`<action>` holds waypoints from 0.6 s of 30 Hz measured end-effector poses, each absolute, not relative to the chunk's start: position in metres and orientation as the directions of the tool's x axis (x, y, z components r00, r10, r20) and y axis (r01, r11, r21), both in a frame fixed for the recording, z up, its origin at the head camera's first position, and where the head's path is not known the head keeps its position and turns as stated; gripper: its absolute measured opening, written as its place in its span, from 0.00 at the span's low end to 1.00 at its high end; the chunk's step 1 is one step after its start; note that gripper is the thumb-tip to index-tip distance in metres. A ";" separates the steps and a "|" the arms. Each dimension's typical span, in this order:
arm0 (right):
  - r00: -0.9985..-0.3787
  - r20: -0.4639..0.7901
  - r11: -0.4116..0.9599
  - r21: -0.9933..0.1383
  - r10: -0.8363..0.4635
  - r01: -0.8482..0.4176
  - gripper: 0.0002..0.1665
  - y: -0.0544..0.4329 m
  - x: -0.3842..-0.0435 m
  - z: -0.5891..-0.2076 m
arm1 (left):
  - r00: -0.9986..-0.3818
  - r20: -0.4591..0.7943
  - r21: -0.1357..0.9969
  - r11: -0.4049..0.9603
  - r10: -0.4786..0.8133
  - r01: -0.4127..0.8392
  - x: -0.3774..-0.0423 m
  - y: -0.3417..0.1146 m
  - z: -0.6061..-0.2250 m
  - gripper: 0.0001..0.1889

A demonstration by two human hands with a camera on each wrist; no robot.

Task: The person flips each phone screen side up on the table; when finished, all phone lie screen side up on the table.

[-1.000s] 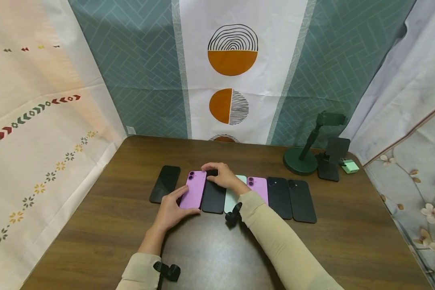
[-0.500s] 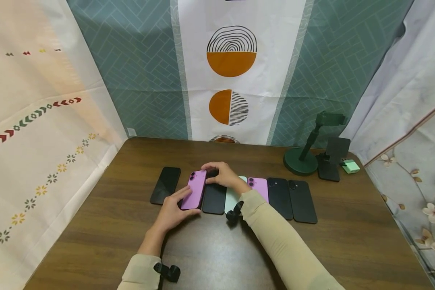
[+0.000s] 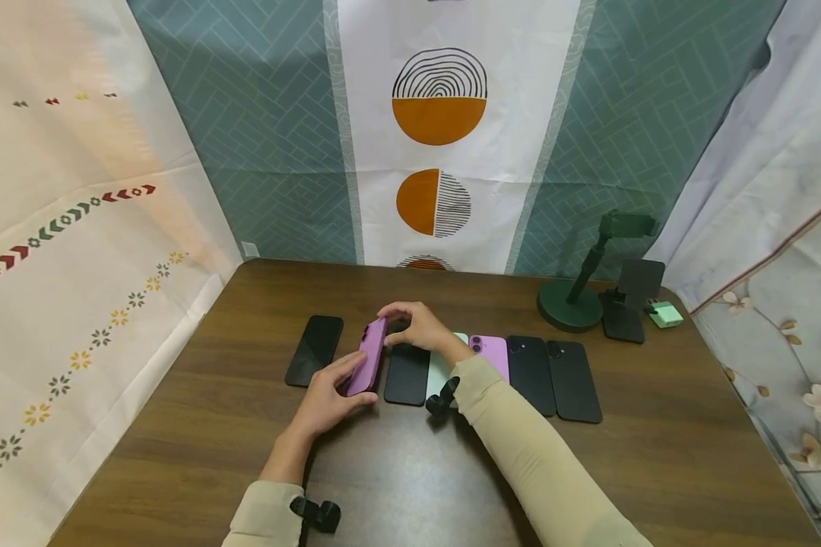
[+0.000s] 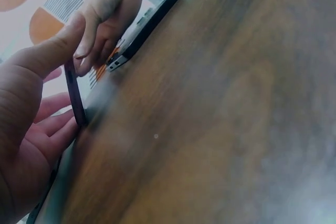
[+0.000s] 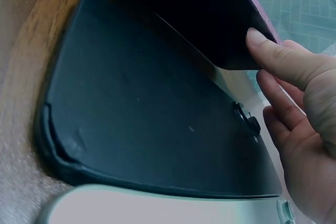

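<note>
A curtained booth: a herringbone-patterned hanging (image 3: 287,152), a chevron-printed cloth (image 3: 109,251) and a blossom-print curtain (image 3: 780,334) border a wood-grain table (image 3: 178,441).

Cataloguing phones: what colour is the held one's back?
Held phone: pinkish purple back, clearest in the head view.

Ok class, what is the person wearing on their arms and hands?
The left sleeve and right sleeve are long, plain and beige. A small black device is worn at each cuff, one on the left and one on the right. The left hand and right hand wear no gloves.
</note>
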State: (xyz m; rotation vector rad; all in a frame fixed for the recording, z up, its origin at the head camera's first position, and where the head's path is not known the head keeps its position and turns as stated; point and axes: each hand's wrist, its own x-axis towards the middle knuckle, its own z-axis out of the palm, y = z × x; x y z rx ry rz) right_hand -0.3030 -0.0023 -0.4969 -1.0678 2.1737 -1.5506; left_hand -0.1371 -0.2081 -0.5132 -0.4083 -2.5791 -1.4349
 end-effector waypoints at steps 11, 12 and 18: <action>-0.686 0.178 0.201 -0.878 -0.705 -0.434 0.38 -0.006 -0.302 -0.493 | -0.954 0.251 0.865 0.405 0.163 0.296 -0.134 -0.201 -0.496 0.36; -0.686 0.170 0.213 -0.874 -0.708 -0.436 0.39 -0.006 -0.302 -0.494 | -0.955 0.246 0.870 0.396 0.168 0.293 -0.133 -0.199 -0.491 0.35; -0.678 0.158 0.256 -0.846 -0.717 -0.468 0.40 -0.008 -0.299 -0.500 | -0.951 0.247 0.893 0.339 0.185 0.297 -0.127 -0.196 -0.477 0.35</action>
